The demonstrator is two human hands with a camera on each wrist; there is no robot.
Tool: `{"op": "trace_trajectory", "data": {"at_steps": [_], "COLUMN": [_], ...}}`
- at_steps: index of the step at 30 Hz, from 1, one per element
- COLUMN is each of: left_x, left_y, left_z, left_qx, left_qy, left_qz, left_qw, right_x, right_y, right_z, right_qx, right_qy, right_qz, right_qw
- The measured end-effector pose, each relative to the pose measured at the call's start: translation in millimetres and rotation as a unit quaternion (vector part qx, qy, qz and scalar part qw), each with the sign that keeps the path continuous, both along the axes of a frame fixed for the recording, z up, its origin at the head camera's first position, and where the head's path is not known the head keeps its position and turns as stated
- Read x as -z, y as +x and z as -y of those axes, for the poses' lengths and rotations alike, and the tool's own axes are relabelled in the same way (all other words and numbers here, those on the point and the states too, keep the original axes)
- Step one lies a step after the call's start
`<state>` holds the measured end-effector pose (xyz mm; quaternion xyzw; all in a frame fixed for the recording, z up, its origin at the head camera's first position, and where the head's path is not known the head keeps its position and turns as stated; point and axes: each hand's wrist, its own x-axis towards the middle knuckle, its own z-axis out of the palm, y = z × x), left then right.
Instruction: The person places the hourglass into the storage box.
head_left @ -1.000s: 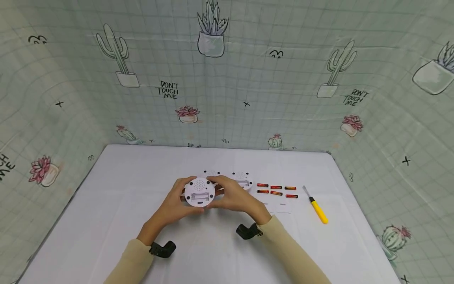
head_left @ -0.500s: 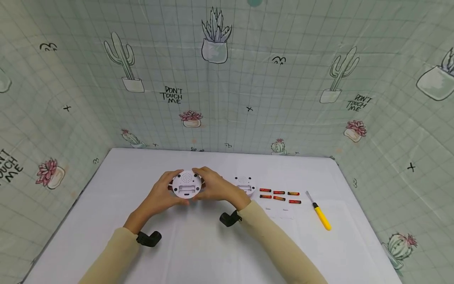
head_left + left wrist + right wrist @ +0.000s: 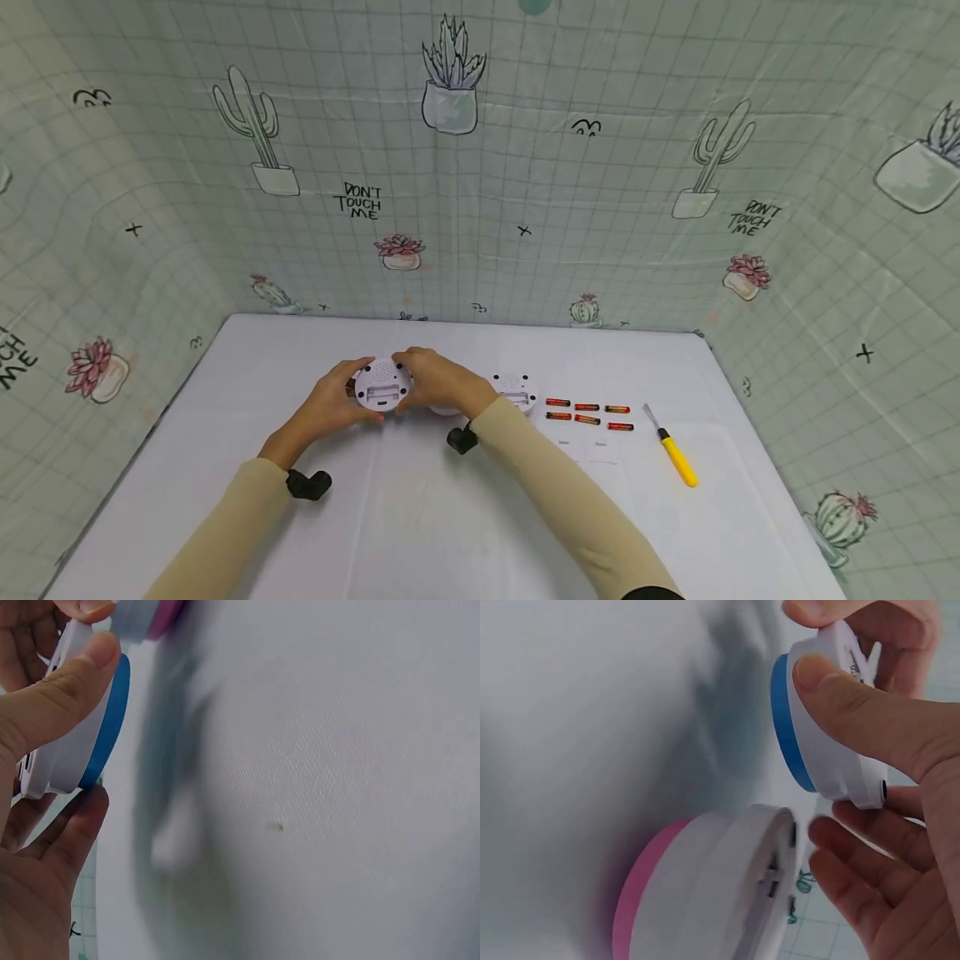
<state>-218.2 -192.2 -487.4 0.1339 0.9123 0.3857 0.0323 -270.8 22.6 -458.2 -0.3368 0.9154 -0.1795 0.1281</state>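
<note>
A round white battery-powered device with a blue band (image 3: 383, 386) is held between both hands at the table's left-centre, its underside with a bare battery slot facing up. My left hand (image 3: 335, 406) grips its left edge, the thumb along the near side. On the right edge my right hand (image 3: 438, 382) holds it between thumb and fingers. In the right wrist view the blue band (image 3: 791, 727) faces the table. Close by sits a similar device with a pink band (image 3: 641, 889), mostly hidden under the right hand in the head view.
A third white device (image 3: 516, 390) lies right of the hands, slot up. Beyond it are several red batteries (image 3: 587, 407) in two rows. Nearer lie two thin white covers (image 3: 602, 451). A screwdriver with a yellow handle (image 3: 678, 461) lies at the right.
Both hands have carried the blue-banded device leftward over the table. More of the other devices now shows beside the right arm. The batteries and screwdriver have stayed put.
</note>
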Motion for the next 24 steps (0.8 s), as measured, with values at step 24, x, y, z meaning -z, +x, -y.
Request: {"op": "trace_trajectory", "data": {"at_steps": [24], "left_x": [17.6], "left_y": [-9.6], "left_z": [13.8], "left_qx": [0.006], "left_qy": [0.007], "left_qz": [0.058], "left_qw": [0.9983], "right_x": [19.1], "right_y": [-17.4], "right_z": [-5], "right_qx": [0.009], "right_qy": [0.001], "right_qz": [0.028], "right_qw": [0.9996]}}
